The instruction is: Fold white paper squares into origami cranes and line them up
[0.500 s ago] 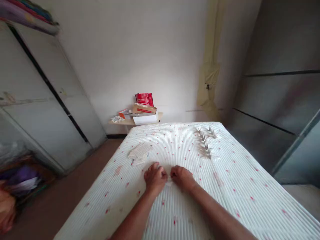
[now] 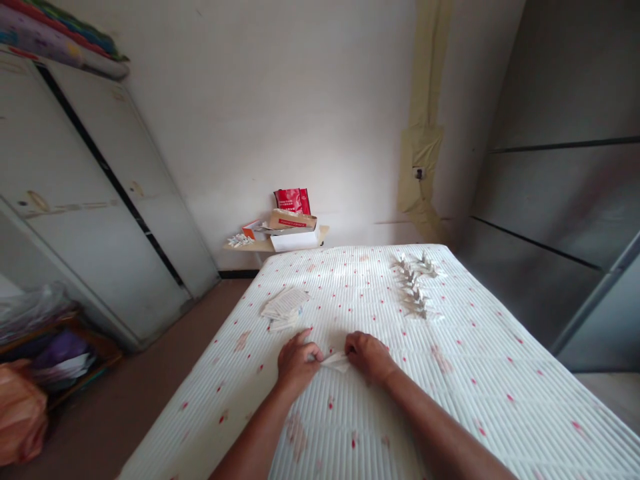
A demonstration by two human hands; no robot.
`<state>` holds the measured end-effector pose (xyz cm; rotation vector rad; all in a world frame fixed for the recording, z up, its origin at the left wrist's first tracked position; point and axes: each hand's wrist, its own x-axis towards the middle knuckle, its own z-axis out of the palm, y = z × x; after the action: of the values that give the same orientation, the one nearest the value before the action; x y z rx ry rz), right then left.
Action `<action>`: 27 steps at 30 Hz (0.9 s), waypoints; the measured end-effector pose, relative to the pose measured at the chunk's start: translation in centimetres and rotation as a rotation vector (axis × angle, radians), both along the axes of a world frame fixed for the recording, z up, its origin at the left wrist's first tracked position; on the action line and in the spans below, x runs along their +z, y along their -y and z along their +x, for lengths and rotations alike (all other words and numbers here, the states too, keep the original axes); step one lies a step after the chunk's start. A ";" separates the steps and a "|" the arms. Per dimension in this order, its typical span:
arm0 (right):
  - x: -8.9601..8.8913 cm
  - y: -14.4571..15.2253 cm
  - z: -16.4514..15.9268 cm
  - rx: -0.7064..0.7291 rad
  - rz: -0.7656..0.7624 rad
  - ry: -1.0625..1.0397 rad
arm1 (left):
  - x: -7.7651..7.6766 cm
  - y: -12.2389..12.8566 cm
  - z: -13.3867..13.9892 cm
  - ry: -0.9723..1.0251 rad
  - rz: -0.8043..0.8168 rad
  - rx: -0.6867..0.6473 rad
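A small folded piece of white paper lies between my hands, low over the bed. My left hand pinches its left end between thumb and fingers. At the other end, my right hand has its fingers closed on the paper, and they cover that corner. Beyond my left hand rests a loose stack of printed paper sheets. Several folded paper cranes stand in rows farther back on the right.
The bed has a white ribbed cover with red specks. Behind it, a shelf against the wall holds a white box and a red bag. Cabinets stand on the left; an orange bag sits low beside them.
My left hand has moved a little left, away from my right hand. More of the folded paper now shows between them. The view has shifted slightly.
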<state>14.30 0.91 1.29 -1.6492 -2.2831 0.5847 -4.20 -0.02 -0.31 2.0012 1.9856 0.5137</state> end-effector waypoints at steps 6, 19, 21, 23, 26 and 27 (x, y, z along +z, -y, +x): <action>-0.3 -0.2 0.0 0.000 -0.001 -0.009 | 0.4 1.1 1.6 0.105 0.115 0.091; -0.7 -0.5 0.4 0.018 -0.001 -0.060 | -0.7 1.5 2.0 -0.051 0.083 -0.002; -0.7 -0.4 0.6 0.024 0.007 -0.075 | -0.8 1.6 1.5 -0.020 0.112 0.000; -0.7 -0.4 0.8 0.030 0.021 -0.094 | -1.0 1.7 1.2 0.020 0.152 0.016; -0.7 -0.3 1.0 0.047 0.038 -0.114 | -1.2 1.9 1.2 0.068 0.210 -0.002; -0.7 -0.3 1.0 0.053 0.039 -0.111 | -1.2 2.0 1.3 0.072 0.229 -0.015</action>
<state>15.31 1.20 0.57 -1.5043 -2.2500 0.6225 -2.93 -1.99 -1.50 2.0929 1.9427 0.8310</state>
